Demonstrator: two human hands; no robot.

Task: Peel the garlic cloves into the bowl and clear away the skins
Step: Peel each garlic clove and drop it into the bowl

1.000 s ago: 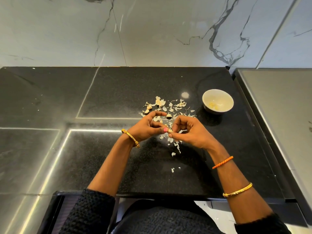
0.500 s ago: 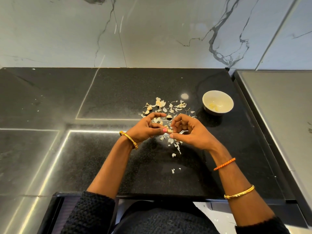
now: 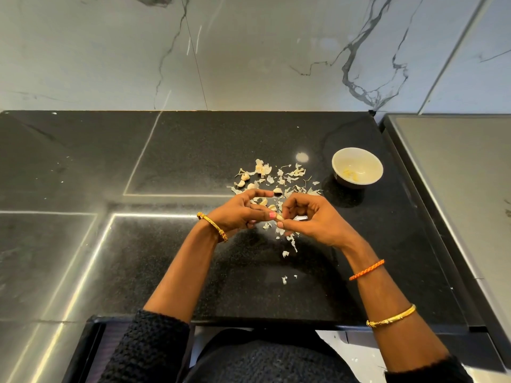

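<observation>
Both hands — left hand, right hand — pinch one garlic clove over a black speckled counter — marble wall behind.

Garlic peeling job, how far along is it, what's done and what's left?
Partly done. The bowl already holds a few pale peeled pieces. In hand: the left hand and right hand pinch one clove between them. Left: several unpeeled cloves lie on the counter, and the loose skins scattered there are not cleared yet.
</observation>
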